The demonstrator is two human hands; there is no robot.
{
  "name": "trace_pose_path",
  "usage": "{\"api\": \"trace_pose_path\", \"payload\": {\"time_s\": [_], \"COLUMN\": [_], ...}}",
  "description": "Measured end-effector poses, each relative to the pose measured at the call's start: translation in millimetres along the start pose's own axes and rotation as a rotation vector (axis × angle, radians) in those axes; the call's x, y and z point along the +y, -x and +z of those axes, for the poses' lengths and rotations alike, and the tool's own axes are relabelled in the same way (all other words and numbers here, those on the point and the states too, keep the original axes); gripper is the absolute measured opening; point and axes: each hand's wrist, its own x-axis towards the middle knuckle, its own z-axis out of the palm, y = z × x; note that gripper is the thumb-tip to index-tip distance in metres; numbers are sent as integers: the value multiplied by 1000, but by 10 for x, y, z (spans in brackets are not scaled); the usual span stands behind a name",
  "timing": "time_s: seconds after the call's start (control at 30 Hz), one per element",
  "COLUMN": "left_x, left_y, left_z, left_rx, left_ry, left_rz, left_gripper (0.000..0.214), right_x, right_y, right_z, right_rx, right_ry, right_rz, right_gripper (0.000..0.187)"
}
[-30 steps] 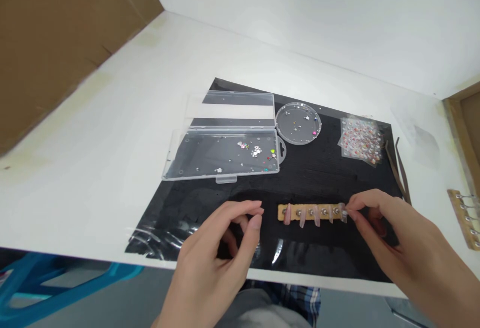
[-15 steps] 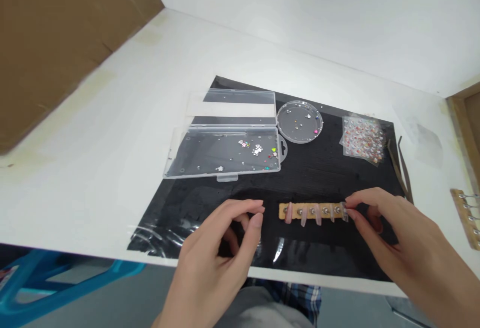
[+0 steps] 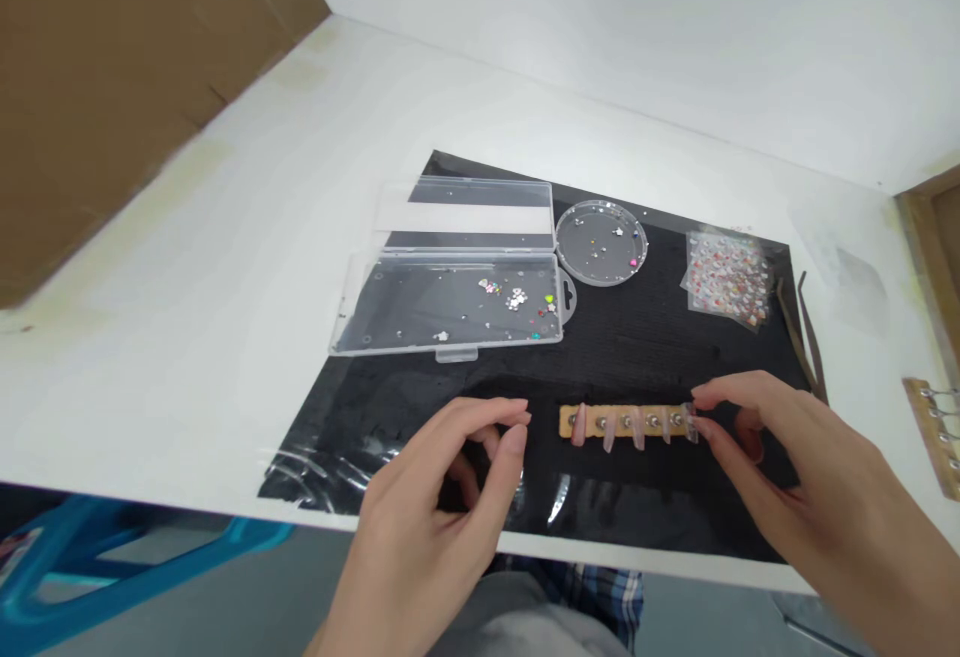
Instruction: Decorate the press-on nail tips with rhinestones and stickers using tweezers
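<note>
A row of pinkish, translucent false nails (image 3: pixel 638 428) stands on metal pegs along a small wooden nail stand (image 3: pixel 568 422), which lies on a black sheet (image 3: pixel 637 347). At the stand's right end, my right hand (image 3: pixel 795 457) pinches the last clear false nail (image 3: pixel 689 423) between thumb and index finger. My left hand (image 3: pixel 442 497) hovers left of the stand, apart from it. Its fingers curve toward the thumb with a slight gap, and nothing shows between them.
Beyond the hands, an open clear plastic case (image 3: pixel 405 307) and a round clear dish (image 3: pixel 601 272) hold small charms. To the right lie sticker sheets (image 3: pixel 726 275), dark tweezers (image 3: pixel 808 337) and a second wooden peg strip (image 3: pixel 930 432). The table's front edge (image 3: pixel 630 552) runs near my wrists.
The whole view has shifted very slightly. Both hands keep their poses, with the right one still at the last false nail.
</note>
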Motion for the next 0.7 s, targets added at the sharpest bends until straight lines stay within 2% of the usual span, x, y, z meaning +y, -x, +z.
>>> {"api": "trace_pose_path", "payload": {"time_s": [0.13, 0.23, 0.3, 0.33, 0.4, 0.47, 0.53, 0.63, 0.7], "left_x": [-4, -26, -37, -40, -42, -45, -54, -80, -100], "left_y": [-2, 11, 17, 17, 12, 3, -4, -2, 10], "left_z": [7, 0, -6, -7, -7, -1, 9, 31, 48], "left_rx": [17, 18, 21, 25, 40, 53, 67, 93, 118], "left_ry": [10, 8, 10, 11, 12, 7, -2, -20, -26], "left_rz": [3, -3, -3, 0, 6, 8, 9, 5, -6], "left_gripper": [11, 11, 10, 9, 9, 9, 9, 9, 10], "right_x": [22, 201, 439, 587, 902, 1165, 1303, 1265, 1148], "right_y": [18, 77, 169, 231, 369, 490, 557, 563, 557], "right_z": [-61, -114, -86, -45, 78, 212, 298, 309, 280], "right_rx": [8, 139, 286, 314, 321, 248, 325, 400, 438], "right_ry": [-29, 68, 235, 317, 443, 482, 415, 295, 195], "right_rz": [42, 117, 214, 275, 307, 294, 312, 367, 469], "right_gripper": [18, 22, 33, 43, 66, 61, 51, 41, 41]}}
